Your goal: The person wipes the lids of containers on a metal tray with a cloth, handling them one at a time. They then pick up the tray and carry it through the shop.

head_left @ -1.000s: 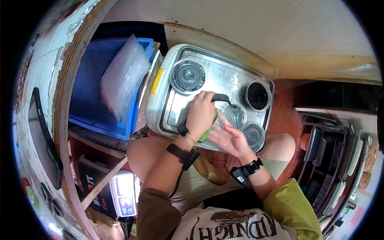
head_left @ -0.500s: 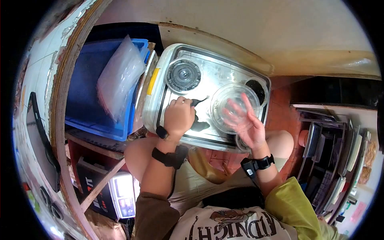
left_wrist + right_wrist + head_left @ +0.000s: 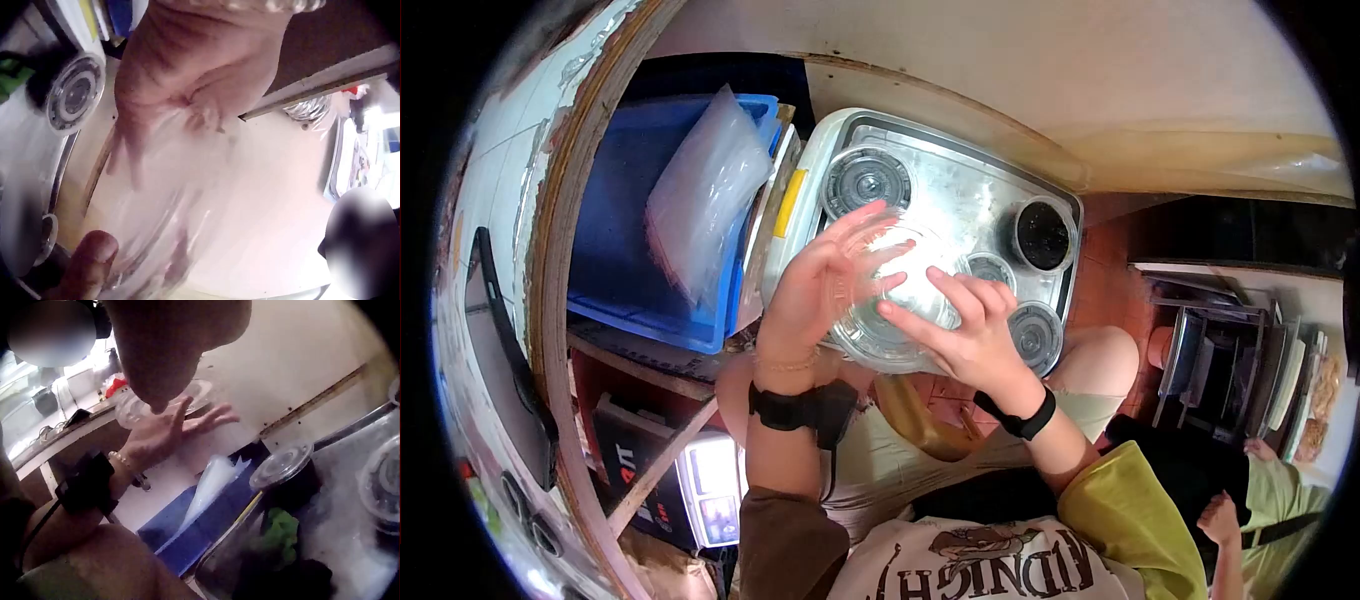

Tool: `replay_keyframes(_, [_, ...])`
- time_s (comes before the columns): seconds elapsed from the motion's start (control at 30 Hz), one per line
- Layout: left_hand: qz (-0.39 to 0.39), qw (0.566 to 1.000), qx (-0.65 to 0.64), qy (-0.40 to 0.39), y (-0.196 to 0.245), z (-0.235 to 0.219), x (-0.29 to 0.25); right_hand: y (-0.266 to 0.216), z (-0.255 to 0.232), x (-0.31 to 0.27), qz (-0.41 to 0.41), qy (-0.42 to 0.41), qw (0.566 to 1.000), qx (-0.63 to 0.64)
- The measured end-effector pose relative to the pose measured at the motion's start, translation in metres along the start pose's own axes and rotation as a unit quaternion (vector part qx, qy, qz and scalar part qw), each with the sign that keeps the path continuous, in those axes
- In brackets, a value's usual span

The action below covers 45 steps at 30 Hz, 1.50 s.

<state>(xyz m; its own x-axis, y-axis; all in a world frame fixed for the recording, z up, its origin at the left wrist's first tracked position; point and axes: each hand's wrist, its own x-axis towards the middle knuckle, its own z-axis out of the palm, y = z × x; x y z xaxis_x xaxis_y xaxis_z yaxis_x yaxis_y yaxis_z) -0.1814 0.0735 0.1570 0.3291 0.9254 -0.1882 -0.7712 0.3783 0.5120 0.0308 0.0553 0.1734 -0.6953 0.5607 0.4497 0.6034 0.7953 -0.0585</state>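
**A:** The head view had both hands on the clear round plastic bowl [image 3: 890,300], lifted over the shiny metal tray [image 3: 960,200] on the person's lap. The left hand [image 3: 815,285] lay spread against its left side, fingers straight, a released grip just pressing. The right hand [image 3: 960,335] lay flat on its right rim the same way.

**B:** The right wrist cam added a green leafy thing [image 3: 281,540] in a dark lidded plastic cup [image 3: 287,481], which the head view didn't show. The left wrist cam was mostly blur: palm [image 3: 187,75], smeared clear plastic, one fingertip [image 3: 90,259].

**A:** The bowl's contents were impossible to make out. Half a second earlier only the right hand carried it, further right over the tray, while the left pinched something dark on the tray. That's gone from its fingers.

**B:** The blue plastic crate [image 3: 620,220] with the clear bag [image 3: 705,190] hadn't budged.
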Motion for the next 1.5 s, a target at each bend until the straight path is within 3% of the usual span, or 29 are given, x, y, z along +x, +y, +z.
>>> replay_keyframes(0.03, [0.0, 1.0, -0.001, 0.0, 0.004, -0.001, 0.001, 0.001, 0.005, -0.002, 0.0, -0.001, 1.0, 0.0])
replay_keyframes(0.13, [0.02, 0.993, 0.113, 0.0, 0.02, -0.001, -0.002, 0.003, 0.025, -0.005, 0.205, 0.08, 0.972, 0.087])
replay_keyframes(0.17, [0.042, 0.992, 0.116, 0.038, 0.027, 0.001, -0.005, 0.002, 0.033, -0.006, 0.201, 0.08, 0.972, 0.09])
replay_keyframes(0.23, [0.061, 0.988, 0.118, 0.077, 0.035, -0.004, -0.007, 0.0, 0.051, -0.016, 0.29, -0.055, 0.934, 0.2])
replay_keyframes(0.3, [0.18, 0.966, 0.13, 0.13, 0.039, -0.016, -0.008, -0.014, 0.075, -0.03, 0.264, -0.178, 0.913, 0.256])
replay_keyframes(0.37, [0.215, 0.954, 0.135, 0.158, 0.045, -0.019, -0.012, -0.023, 0.104, -0.053, 0.143, -0.219, 0.942, 0.209])
replay_keyframes(0.43, [0.273, 0.93, 0.109, 0.223, 0.05, -0.024, -0.018, -0.037, 0.116, -0.063, 0.167, -0.22, 0.943, 0.188])
replay_keyframes(0.53, [0.297, 0.92, 0.092, 0.24, 0.054, -0.031, -0.023, -0.044, 0.123, -0.061, 0.198, -0.234, 0.944, 0.117])
replay_keyframes(0.63, [0.294, 0.918, 0.093, 0.248, 0.059, -0.029, -0.024, -0.04, 0.135, -0.048, 0.215, -0.235, 0.946, 0.064])
replay_keyframes(0.77, [0.29, 0.917, 0.096, 0.255, 0.059, -0.026, -0.019, -0.03, 0.161, -0.028, 0.212, -0.173, 0.952, 0.14])
replay_keyframes(0.83, [0.275, 0.924, 0.088, 0.25, 0.056, -0.03, -0.014, -0.03, 0.164, -0.022, 0.068, -0.23, 0.95, 0.2])
replay_keyframes(0.97, [0.252, 0.931, 0.118, 0.235, 0.054, -0.031, -0.009, -0.025, 0.149, -0.028, 0.055, -0.284, 0.895, 0.339])
replay_keyframes(1.03, [0.26, 0.932, 0.111, 0.226, 0.052, -0.032, -0.006, -0.028, 0.135, -0.036, 0.091, -0.256, 0.895, 0.354])
replay_keyframes(1.1, [0.244, 0.938, 0.105, 0.221, 0.052, -0.032, -0.006, -0.024, 0.123, -0.049, 0.199, -0.311, 0.821, 0.435])
replay_keyframes(1.13, [0.227, 0.944, 0.1, 0.217, 0.051, -0.031, -0.005, -0.027, 0.124, -0.062, 0.229, -0.235, 0.833, 0.446])
replay_keyframes(1.17, [0.227, 0.945, 0.101, 0.213, 0.051, -0.031, -0.005, -0.027, 0.124, -0.074, 0.23, -0.231, 0.834, 0.444])
replay_keyframes(1.23, [0.191, 0.968, 0.065, 0.147, 0.05, -0.03, -0.003, -0.024, 0.126, -0.096, 0.337, -0.209, 0.806, 0.44])
replay_keyframes(1.27, [0.192, 0.969, 0.069, 0.142, 0.049, -0.027, -0.003, -0.022, 0.132, -0.104, 0.333, -0.141, 0.809, 0.464])
replay_keyframes(1.3, [0.161, 0.978, 0.063, 0.115, 0.049, -0.023, -0.005, -0.017, 0.129, -0.103, 0.332, -0.134, 0.81, 0.465])
replay_keyframes(1.33, [0.13, 0.986, 0.057, 0.089, 0.048, -0.019, -0.006, -0.011, 0.123, -0.104, 0.432, -0.114, 0.688, 0.572])
replay_keyframes(1.37, [0.129, 0.986, 0.063, 0.087, 0.045, -0.019, -0.007, -0.006, 0.118, -0.106, 0.515, -0.091, 0.54, 0.659])
replay_keyframes(1.4, [0.117, 0.988, 0.069, 0.071, 0.041, -0.02, -0.007, -0.006, 0.091, -0.087, 0.585, -0.06, 0.42, 0.691])
replay_keyframes(1.5, [0.096, 0.991, 0.086, 0.045, 0.031, -0.01, -0.01, 0.011, 0.055, -0.083, 0.558, 0.021, 0.233, 0.796])
